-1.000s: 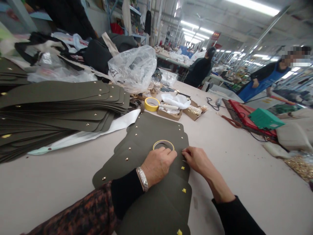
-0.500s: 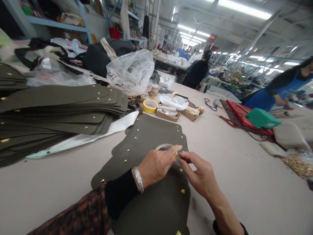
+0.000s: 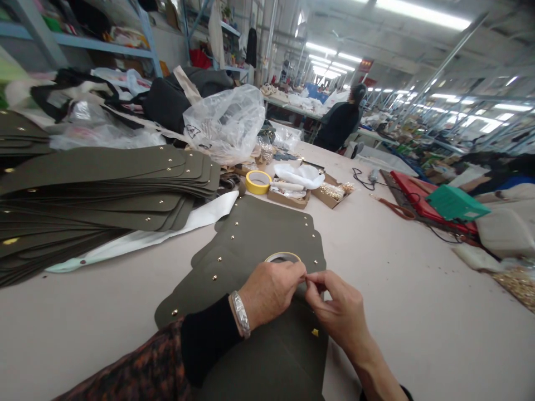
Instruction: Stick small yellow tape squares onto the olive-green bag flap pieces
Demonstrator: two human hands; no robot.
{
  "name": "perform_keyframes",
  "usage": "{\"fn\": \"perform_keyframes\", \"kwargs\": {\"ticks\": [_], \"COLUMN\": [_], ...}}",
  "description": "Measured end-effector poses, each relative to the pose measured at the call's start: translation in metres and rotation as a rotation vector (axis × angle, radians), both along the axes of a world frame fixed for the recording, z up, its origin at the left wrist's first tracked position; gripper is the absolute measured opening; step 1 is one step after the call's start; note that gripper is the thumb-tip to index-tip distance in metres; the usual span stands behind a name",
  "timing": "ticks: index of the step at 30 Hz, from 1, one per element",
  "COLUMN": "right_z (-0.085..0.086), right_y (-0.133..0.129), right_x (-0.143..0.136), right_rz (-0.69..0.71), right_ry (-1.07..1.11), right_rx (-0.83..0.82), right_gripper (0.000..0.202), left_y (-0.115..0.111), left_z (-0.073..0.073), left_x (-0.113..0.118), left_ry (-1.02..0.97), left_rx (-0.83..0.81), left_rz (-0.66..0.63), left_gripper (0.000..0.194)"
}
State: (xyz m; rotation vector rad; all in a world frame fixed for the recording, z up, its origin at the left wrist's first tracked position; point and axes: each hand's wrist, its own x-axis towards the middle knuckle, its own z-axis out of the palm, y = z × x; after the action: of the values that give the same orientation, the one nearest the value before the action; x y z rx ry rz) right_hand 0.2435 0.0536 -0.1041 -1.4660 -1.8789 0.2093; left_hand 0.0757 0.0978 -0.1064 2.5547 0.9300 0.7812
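Overlapping dark olive panels (image 3: 271, 223) with small gold metal studs lie in front of me. Above them, my left hand (image 3: 271, 292) is closed, its fingers around the near side of a roll of yellow tape (image 3: 283, 257); only the roll's far rim shows. Thumb and forefinger of my right hand (image 3: 340, 303) are pinched together, touching the left fingertips by the panels' right edge. What lies in that pinch is too small to make out. A yellow tape scrap (image 3: 315, 332) sticks to the panel below the hands.
Stacked olive panels (image 3: 104, 172) and a white strip (image 3: 154, 236) lie left. Behind are another yellow tape roll (image 3: 258, 182), boxes of small parts (image 3: 332, 191) and a plastic bag (image 3: 228, 122). Rightward sit a green box (image 3: 457, 203) and a brown strap (image 3: 395, 207). A person (image 3: 340, 122) sits beyond.
Both hands have come slightly nearer to me. My left fingers, stretched out before, have curled in, and the right fingertips now meet them. The person in a blue apron has mostly left view.
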Motion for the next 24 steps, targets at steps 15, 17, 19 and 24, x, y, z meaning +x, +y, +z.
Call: {"fn": "perform_keyframes", "kwargs": {"ticks": [15,17,19,24], "right_z": [-0.023,-0.02,-0.017,-0.013], "right_y": [0.048,0.051,0.053,0.057], "right_x": [0.06,0.056,0.051,0.048], "right_rz": [-0.231,-0.226,-0.225,-0.214], "right_ry": [0.386,0.197,0.008,-0.178], "right_rx": [-0.592,-0.559,-0.51,-0.423], "right_gripper": [0.035,0.03,0.027,0.024], "left_y": [0.006,0.006,0.006,0.005], "left_z": [-0.018,-0.018,-0.017,-0.014], "left_x": [0.009,0.009,0.009,0.008], "left_ry": [0.342,0.346,0.345,0.328], "left_rx": [0.093,0.084,0.076,0.07], "left_rz": [0.04,0.041,0.041,0.037], "left_gripper": [0.012,0.012,0.011,0.011]}}
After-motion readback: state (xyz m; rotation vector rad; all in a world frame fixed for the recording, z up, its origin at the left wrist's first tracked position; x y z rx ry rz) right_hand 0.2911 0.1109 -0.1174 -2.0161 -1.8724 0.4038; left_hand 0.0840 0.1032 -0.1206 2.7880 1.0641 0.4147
